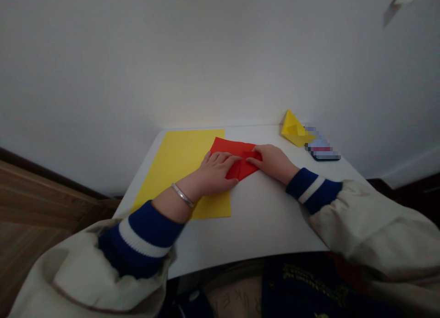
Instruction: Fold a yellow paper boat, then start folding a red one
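A red sheet of paper [231, 148], partly folded, lies on the white table [261, 217] and overlaps the right edge of a yellow sheet [178, 164]. My left hand [215, 175] lies flat on the red paper's left part, fingers stretched out and pressing it down; a silver bracelet is on that wrist. My right hand [273, 162] rests on the red paper's right end, its fingers pressing a folded flap at the middle. Both hands touch the red paper and nearly meet over it.
A folded yellow paper shape [294, 129] stands at the table's far right, beside a dark flat device [323, 150] that is blurred out. A white wall runs behind the table. Wooden floor shows at the left.
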### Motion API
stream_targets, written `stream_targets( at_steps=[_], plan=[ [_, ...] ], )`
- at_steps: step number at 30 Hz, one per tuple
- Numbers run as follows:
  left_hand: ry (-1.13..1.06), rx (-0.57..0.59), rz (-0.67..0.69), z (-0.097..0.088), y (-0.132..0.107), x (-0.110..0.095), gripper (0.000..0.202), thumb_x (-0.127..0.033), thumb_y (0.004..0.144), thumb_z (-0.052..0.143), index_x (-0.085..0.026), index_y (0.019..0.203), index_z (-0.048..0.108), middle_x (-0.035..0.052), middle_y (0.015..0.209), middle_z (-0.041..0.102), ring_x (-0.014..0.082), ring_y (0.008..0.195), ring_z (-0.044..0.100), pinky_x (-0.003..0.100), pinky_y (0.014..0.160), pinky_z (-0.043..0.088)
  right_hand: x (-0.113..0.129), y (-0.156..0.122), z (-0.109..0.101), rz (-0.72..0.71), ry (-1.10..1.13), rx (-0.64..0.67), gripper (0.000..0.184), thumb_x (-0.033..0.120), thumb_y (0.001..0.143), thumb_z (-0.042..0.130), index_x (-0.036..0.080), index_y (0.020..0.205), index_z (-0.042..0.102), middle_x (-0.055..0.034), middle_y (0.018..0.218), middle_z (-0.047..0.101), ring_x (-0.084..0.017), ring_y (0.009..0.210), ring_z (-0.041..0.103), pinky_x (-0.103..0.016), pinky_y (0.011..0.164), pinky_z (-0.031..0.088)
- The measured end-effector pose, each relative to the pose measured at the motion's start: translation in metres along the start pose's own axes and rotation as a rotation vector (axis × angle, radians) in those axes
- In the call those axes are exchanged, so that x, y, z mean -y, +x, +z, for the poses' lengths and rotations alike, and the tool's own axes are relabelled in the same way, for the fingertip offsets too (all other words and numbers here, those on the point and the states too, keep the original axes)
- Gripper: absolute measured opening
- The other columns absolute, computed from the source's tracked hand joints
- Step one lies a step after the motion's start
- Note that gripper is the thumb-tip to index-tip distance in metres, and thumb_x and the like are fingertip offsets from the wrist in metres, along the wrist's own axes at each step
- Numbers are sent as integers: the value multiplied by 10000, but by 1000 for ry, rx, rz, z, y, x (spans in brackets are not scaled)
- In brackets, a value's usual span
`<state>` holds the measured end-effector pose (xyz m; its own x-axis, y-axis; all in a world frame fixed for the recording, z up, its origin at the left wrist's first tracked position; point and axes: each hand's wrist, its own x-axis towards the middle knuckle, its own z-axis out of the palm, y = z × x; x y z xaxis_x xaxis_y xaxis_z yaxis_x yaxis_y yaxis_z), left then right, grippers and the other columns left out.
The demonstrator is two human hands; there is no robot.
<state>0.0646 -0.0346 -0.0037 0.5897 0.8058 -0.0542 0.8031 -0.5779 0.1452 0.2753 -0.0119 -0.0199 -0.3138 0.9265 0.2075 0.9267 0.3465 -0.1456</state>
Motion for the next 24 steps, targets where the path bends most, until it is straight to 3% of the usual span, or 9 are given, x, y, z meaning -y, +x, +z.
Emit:
stream_targets(
  at_steps=[7,11,19,24],
  plan=[
    [21,-22,45,0,0,1,609,-494,828,473,-310,1406,413,88,1411,435,344,1261,369,547,1090,181,-2,-1,4,12,146,-74,298,396,836,599,180,1041,609,-91,1007,695,-252,914,623,-355,777,447],
    [45,-27,48,-2,0,0,605,-514,826,470,-331,1401,421,82,1387,459,340,1232,392,542,1083,188,-4,-2,5,-47,187,-94,243,358,836,600,201,1021,627,-67,1047,692,-243,962,617,-361,839,450],
    [62,-48,73,-3,0,3,598,-505,812,493,-320,1379,457,76,1357,476,313,1186,419,477,1061,252,-5,-1,5,-43,209,-85,253,358,830,602,188,1011,652,-80,1029,691,-238,956,613,-366,870,450],
    [61,-94,114,2,5,6,436,-371,929,330,-287,1304,537,61,1301,524,259,1158,442,423,1020,298,-6,-1,6,-51,213,-83,255,352,832,605,188,1019,658,-86,1022,689,-228,957,612,-359,879,443]
  ],
)
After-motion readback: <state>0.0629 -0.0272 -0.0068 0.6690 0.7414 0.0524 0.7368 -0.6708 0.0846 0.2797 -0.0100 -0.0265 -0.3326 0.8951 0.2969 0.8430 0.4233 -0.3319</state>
